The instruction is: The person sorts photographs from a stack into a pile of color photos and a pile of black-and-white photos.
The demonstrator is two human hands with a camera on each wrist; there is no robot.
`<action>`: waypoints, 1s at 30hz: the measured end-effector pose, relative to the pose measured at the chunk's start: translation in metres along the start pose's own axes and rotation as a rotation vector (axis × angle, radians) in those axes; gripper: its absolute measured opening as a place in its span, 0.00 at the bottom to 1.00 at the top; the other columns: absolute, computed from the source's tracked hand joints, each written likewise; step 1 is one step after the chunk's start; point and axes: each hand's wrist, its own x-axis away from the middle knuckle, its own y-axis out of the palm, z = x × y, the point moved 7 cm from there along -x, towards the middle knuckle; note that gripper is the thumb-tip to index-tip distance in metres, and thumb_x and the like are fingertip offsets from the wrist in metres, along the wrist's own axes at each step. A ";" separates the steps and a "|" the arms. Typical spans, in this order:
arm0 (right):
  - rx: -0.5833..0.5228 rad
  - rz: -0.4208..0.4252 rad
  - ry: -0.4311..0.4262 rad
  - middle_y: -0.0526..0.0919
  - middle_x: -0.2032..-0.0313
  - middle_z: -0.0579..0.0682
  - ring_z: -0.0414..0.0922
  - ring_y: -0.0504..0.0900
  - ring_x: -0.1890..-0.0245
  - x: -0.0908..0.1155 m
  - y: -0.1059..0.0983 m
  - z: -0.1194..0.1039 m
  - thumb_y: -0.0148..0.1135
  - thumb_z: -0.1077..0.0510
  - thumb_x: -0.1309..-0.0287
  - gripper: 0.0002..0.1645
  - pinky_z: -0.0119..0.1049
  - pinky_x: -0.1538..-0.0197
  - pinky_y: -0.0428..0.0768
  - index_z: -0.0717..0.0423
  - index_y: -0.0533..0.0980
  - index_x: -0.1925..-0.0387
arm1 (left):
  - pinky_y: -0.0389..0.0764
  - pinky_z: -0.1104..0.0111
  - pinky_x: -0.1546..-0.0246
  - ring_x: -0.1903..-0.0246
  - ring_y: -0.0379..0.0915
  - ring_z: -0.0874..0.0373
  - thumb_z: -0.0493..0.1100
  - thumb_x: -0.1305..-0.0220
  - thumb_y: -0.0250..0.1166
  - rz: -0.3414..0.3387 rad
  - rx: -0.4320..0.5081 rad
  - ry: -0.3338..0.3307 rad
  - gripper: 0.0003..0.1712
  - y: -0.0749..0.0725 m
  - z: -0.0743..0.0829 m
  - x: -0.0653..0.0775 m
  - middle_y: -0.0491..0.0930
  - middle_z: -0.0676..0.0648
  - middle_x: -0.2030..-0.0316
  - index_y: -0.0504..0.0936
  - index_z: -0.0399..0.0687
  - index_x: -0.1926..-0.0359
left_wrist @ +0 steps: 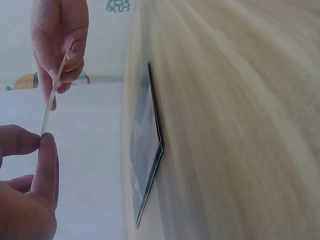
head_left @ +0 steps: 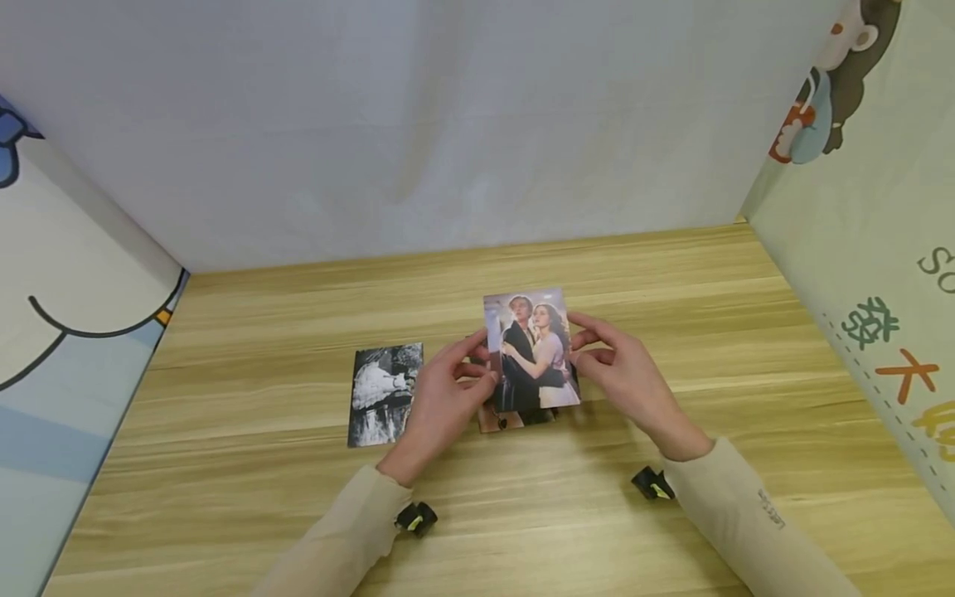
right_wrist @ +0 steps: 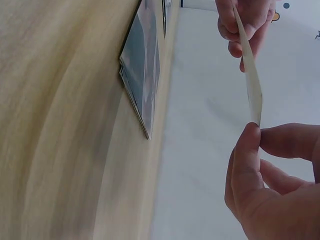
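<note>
A colour photo print (head_left: 533,352) of a couple embracing is held up by its two side edges. My left hand (head_left: 442,400) pinches the left edge between thumb and fingers, and my right hand (head_left: 630,383) pinches the right edge. Seen nearly edge-on in the left wrist view, the thin print (left_wrist: 54,92) is raised off the table. Below it lies a small stack of prints (head_left: 515,421), mostly hidden by the held one in the head view; the right wrist view shows the stack (right_wrist: 141,65) flat with slightly uneven edges.
A black-and-white photo print (head_left: 382,394) lies on the wood-grain table (head_left: 261,373), left of the stack and partly behind my left hand. A pale cloth wall (head_left: 448,149) stands at the back, with printed panels (head_left: 858,274) at the sides. Small black devices (head_left: 416,519) sit at both wrists.
</note>
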 end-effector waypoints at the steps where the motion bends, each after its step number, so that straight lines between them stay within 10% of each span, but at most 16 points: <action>1: -0.001 0.001 0.002 0.80 0.51 0.63 0.51 0.85 0.59 0.000 -0.001 0.000 0.57 0.70 0.34 0.33 0.28 0.60 0.81 0.64 0.69 0.28 | 0.87 0.69 0.59 0.56 0.85 0.51 0.28 0.39 0.69 0.002 0.000 -0.002 0.36 0.000 0.001 0.000 0.81 0.43 0.52 0.75 0.41 0.29; 30: -0.019 0.054 0.030 0.79 0.50 0.60 0.39 0.84 0.59 0.015 -0.032 -0.012 0.59 0.67 0.32 0.31 0.27 0.58 0.82 0.60 0.71 0.29 | 0.87 0.70 0.59 0.62 0.82 0.55 0.28 0.38 0.65 0.039 0.108 0.058 0.31 0.021 0.020 -0.004 0.82 0.41 0.56 0.78 0.40 0.32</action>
